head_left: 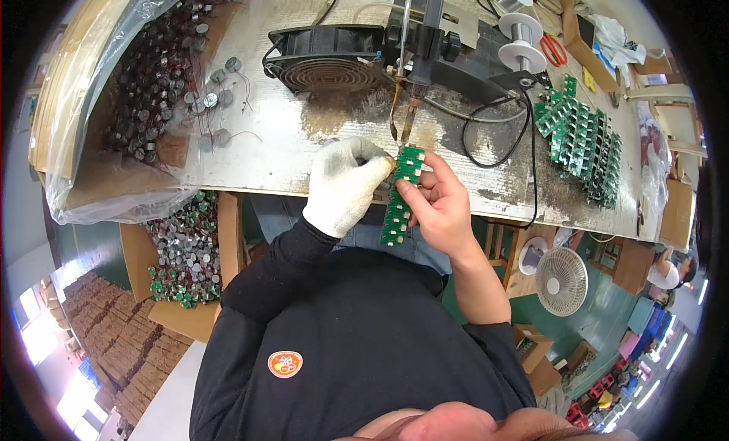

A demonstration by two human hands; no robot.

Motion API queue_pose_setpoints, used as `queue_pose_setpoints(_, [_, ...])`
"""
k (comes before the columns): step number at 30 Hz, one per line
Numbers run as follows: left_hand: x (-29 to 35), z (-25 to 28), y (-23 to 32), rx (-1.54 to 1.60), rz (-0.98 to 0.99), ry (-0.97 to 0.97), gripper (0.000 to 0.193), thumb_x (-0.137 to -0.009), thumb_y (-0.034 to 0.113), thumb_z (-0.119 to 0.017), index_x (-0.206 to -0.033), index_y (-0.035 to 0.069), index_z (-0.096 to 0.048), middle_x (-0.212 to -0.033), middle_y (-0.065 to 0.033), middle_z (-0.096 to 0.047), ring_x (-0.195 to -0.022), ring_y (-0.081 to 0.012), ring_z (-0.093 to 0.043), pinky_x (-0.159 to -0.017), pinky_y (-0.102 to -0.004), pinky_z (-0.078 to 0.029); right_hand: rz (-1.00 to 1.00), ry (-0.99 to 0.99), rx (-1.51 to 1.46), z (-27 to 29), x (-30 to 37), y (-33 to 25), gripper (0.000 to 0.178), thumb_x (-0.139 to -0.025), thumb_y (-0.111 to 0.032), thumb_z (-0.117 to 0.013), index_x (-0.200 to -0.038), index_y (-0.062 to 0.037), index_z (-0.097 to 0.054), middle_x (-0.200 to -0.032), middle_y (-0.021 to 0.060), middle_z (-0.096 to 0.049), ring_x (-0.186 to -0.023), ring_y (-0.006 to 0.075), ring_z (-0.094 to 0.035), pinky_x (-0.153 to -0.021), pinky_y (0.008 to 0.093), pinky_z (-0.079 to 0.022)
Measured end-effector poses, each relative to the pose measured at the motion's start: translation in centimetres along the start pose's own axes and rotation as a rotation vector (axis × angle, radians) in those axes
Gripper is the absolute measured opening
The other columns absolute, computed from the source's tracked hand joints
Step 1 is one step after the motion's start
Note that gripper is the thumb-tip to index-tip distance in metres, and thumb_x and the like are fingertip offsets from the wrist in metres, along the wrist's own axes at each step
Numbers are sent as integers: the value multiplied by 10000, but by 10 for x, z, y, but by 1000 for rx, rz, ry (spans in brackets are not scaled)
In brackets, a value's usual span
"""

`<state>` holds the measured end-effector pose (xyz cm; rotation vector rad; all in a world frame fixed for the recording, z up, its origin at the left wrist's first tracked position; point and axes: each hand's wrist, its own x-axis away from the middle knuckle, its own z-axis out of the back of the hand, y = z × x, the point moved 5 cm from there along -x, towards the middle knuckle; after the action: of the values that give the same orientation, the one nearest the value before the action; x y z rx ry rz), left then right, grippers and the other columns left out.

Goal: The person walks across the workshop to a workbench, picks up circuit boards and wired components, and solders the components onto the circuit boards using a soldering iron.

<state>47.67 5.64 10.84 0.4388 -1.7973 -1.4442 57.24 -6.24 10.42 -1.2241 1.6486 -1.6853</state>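
My right hand (446,209), bare, grips a long strip of green circuit boards (396,217) between thumb and fingers, just off the bench's front edge. The strip stands nearly lengthwise to me, with small pale parts along it. My left hand (342,181), in a white glove, is closed in a pinch beside the strip's upper end. What its fingertips hold is hidden. Right above the strip's upper end, a soldering iron (411,116) points down from its stand. A thin metal solder guide (395,114) runs alongside it, close to my left fingertips.
A black fan (326,58) stands behind my hands. Small round motors with wires (156,84) fill a plastic-lined box at left; more lie loose. A carton (139,263) below holds finished-looking pieces. At right are stacked green board strips (581,145), solder spools (522,42) and a black cable (486,164).
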Motion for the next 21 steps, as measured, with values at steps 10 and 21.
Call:
queue_pose_setpoints(10, [-5, 3, -9, 15, 44, -45, 162, -862, 126, -588, -893, -29, -621, -755, -67, -635, -652, -107, -605, -585, -242, -495, 3, 7, -31, -6, -1, -4, 381, -891, -4, -576, -1252, -9, -455, -700, -2, -569, -527, 17, -487, -445, 188, -367])
queue_pose_setpoints(21, [0, -1, -1, 95, 32, 12, 174, -824, 130, -628, -830, -39, -666, -699, -33, -623, -639, -72, -548, -547, -240, -426, 22, 18, -31, -3, 2, -6, 381, -891, 0, -577, -1250, 13, -449, -735, 11, -583, -538, 20, -499, -441, 189, -367])
